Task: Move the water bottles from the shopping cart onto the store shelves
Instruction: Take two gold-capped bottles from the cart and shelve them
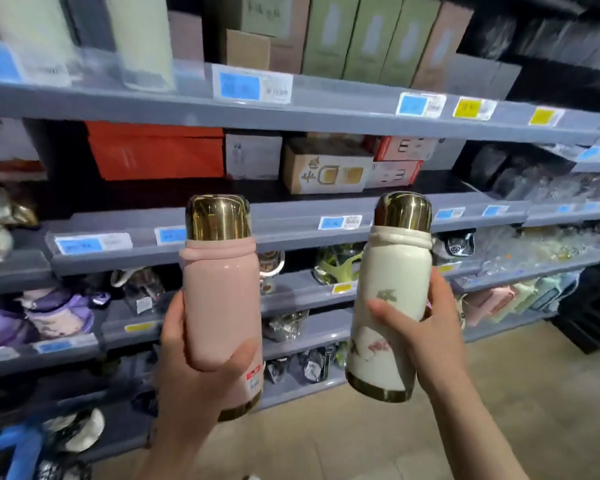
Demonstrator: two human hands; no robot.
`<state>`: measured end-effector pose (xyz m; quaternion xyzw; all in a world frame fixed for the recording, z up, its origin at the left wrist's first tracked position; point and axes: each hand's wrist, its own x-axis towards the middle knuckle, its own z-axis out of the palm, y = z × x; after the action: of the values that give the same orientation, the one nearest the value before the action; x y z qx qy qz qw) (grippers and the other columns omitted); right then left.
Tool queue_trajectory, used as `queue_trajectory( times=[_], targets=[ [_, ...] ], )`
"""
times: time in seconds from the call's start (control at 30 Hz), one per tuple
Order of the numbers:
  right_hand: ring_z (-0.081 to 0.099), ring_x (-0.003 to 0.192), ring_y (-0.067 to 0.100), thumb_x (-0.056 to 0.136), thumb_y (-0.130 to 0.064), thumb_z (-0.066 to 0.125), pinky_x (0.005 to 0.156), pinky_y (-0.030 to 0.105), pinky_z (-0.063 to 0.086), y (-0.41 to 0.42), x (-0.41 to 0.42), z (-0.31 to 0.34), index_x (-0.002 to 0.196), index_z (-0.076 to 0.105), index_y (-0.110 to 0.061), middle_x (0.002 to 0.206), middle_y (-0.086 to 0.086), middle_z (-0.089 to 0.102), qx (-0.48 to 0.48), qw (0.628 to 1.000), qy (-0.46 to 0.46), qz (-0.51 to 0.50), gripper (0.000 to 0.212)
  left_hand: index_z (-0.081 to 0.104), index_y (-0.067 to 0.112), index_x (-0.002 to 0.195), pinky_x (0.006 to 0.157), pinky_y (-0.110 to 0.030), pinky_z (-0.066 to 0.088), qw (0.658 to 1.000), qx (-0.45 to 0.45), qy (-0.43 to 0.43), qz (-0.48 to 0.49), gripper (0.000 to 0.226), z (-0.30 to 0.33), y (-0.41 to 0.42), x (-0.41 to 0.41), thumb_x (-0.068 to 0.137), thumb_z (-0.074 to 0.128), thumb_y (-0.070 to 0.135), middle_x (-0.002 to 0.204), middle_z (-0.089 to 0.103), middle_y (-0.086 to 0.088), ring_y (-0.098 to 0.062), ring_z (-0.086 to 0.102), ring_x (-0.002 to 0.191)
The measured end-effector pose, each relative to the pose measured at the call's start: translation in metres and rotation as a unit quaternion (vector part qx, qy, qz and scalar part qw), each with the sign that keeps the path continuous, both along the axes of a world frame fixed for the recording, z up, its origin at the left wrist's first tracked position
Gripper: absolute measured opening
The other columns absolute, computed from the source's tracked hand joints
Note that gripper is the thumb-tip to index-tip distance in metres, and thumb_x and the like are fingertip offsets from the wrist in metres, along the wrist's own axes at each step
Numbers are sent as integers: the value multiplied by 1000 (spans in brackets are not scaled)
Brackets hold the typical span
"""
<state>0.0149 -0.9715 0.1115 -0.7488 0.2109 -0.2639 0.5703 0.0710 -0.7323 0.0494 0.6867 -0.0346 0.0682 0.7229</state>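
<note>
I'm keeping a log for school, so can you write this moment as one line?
left hand: holds pink bottle | right hand: holds white bottle | both upright, gold caps | shelves: not yet reached

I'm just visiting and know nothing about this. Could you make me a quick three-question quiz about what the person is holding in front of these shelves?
1. True or false: each hand holds one bottle.
2. Which hand holds the pink bottle? A) left hand B) right hand
3. Fill in: both bottles have a ____-coloured cap.

Key:
1. True. The white bottle is in the right hand, the pink one in the left, both held up in front of the grey shelves.
2. A.
3. Gold. See the pink bottle's cap.
</note>
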Motion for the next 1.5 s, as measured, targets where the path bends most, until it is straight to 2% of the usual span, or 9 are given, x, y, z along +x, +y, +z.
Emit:
queue_trajectory(
  times=[0.13, 0.33, 0.57, 0.73, 0.97, 1.13, 1.23, 1.33, 1.5],
  targets=[
    [67, 90, 12, 48, -36, 85, 68, 28, 56, 0, 80, 40, 115, 52, -33, 108, -3, 65, 15, 996, -70, 56, 74, 39, 63, 121, 75, -24, 51, 999, -14, -39, 29, 91, 20, -8, 57, 40, 76, 49, 110, 58, 33, 5, 59, 98],
    [69, 92, 21, 42, -39, 81, 70, 35, 57, 19, 152, 81, 122, 50, -22, 110, 5, 66, 82, 975, -130, 163, 87, 42, 29, 138, 65, -11, 51, 990, -14, -111, 87, 105, 52, -2, 92, 40, 76, 47, 114, 61, 13, 3, 63, 93],
    [70, 90, 28, 54, -21, 82, 73, 44, 59, 47, 219, 137, 127, 47, -12, 112, 16, 67, 231, 911, -156, 303, 81, 47, 50, 125, 69, -12, 52, 964, 15, -174, 200, 93, 87, 13, 109, 38, 78, 44, 118, 61, 15, 2, 61, 98],
    [68, 100, 29, 66, -14, 82, 83, 52, 56, 67, 256, 169, 131, 45, -10, 117, 16, 66, 397, 837, -185, 328, 75, 40, 57, 122, 75, -18, 42, 947, 23, -191, 256, 92, 114, 15, 113, 44, 82, 31, 107, 55, 40, 19, 54, 92],
    [68, 93, 20, 75, -18, 81, 70, 39, 60, 75, 298, 204, 123, 38, -15, 111, 5, 63, 500, 799, -251, 221, 65, 42, 66, 117, 79, -26, 46, 938, 36, -206, 278, 89, 131, 7, 119, 37, 78, 54, 115, 55, 35, 6, 56, 104],
    [65, 97, 18, 68, -21, 86, 69, 31, 60, 67, 326, 210, 135, 29, -18, 120, 4, 56, 432, 847, -274, 145, 88, 42, 61, 119, 75, -23, 45, 939, 32, -208, 272, 90, 132, 1, 121, 37, 78, 55, 108, 55, 40, 13, 56, 97],
    [52, 112, 16, 63, -26, 89, 86, 30, 50, 61, 340, 205, 147, 19, -16, 139, 5, 38, 312, 913, -238, 111, 109, 42, 58, 126, 79, -28, 47, 944, 21, -197, 263, 97, 128, -1, 125, 36, 80, 56, 114, 55, 36, 9, 56, 101],
    [39, 114, 18, 65, -33, 87, 85, 29, 38, 58, 349, 205, 148, 14, -12, 146, 7, 23, 156, 964, -186, 112, 112, 40, 63, 124, 80, -29, 47, 949, 17, -190, 252, 97, 126, -6, 130, 36, 80, 57, 115, 53, 38, 11, 55, 101],
    [39, 124, 26, 65, -36, 87, 84, 30, 35, 63, 356, 204, 142, 16, -9, 144, 8, 21, 6, 976, -186, 116, 108, 37, 75, 112, 80, -24, 44, 949, 20, -199, 242, 91, 129, -18, 138, 38, 84, 50, 110, 51, 45, 16, 53, 100]
  ],
)
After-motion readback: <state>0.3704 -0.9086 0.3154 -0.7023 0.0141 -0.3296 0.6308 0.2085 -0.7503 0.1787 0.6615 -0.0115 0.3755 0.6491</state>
